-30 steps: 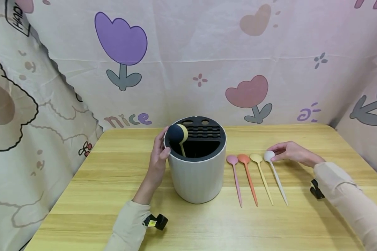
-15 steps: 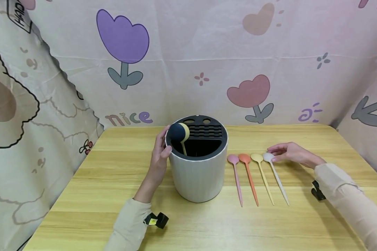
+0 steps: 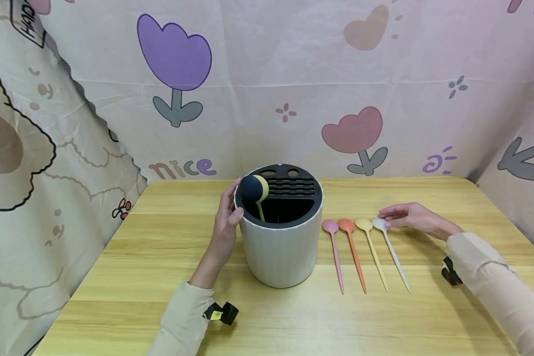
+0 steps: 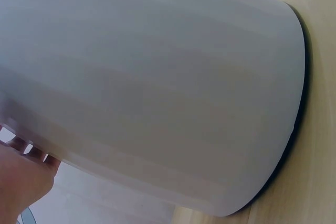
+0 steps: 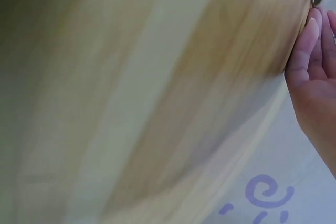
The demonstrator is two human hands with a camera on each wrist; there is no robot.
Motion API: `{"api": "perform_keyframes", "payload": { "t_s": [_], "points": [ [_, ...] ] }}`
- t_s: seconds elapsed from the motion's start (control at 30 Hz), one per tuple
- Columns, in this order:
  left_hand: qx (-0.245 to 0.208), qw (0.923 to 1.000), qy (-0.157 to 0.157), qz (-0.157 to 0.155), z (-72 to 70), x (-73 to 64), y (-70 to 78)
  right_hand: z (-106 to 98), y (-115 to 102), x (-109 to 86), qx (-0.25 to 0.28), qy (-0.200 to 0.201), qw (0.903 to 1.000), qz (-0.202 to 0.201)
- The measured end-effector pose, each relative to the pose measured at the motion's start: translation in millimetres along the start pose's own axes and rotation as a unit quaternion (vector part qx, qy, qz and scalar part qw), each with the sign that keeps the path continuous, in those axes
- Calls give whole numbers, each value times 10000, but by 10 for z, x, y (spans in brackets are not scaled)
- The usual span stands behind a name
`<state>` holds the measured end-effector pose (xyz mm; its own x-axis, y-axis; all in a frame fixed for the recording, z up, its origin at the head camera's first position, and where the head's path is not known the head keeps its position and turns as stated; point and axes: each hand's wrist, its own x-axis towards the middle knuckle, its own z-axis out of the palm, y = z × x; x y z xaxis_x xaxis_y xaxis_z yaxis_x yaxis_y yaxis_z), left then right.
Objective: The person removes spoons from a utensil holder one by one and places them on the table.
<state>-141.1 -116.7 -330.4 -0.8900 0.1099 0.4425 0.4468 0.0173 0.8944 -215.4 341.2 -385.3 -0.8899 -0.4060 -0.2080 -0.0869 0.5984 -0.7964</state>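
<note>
A white ribbed utensil holder (image 3: 281,257) with a dark divided top stands upright on the table. My left hand (image 3: 226,217) grips its left side near the rim, thumb at the front. In the left wrist view the holder (image 4: 157,87) hides most of that hand. A utensil with a round navy and pale yellow head (image 3: 252,188) leans inside the front compartment. To the holder's right lie a pink spoon (image 3: 331,226), an orange spoon (image 3: 347,226), a yellow spoon (image 3: 364,225) and a white spoon (image 3: 379,224) in a row. My right hand (image 3: 411,217) pinches the white spoon's bowl.
The wooden table (image 3: 160,247) runs back to a printed cloth (image 3: 258,59) with flowers, which also hangs at both sides. Black wrist cameras (image 3: 228,313) sit on each sleeve. The holder's top has slots (image 3: 291,187) and round holes at the back.
The white spoon's bowl has shifted slightly left and down, toward the yellow spoon, with my right hand staying at it. My left hand keeps its place on the holder.
</note>
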Motion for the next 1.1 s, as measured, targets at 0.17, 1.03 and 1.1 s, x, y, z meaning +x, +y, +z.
{"api": "perform_keyframes", "payload": {
  "t_s": [0.17,1.03,1.1],
  "points": [
    [-1,10000,20,52,-2,3,0,-19,-57,-27,-34,-224,9997,-61],
    [-105,9999,15,55,-1,-4,-16,425,-1559,-155,830,1427,9813,-993],
    [-112,9999,11,69,-2,-3,-16,455,-1702,-187,917,1342,9808,-1080]
  ]
}}
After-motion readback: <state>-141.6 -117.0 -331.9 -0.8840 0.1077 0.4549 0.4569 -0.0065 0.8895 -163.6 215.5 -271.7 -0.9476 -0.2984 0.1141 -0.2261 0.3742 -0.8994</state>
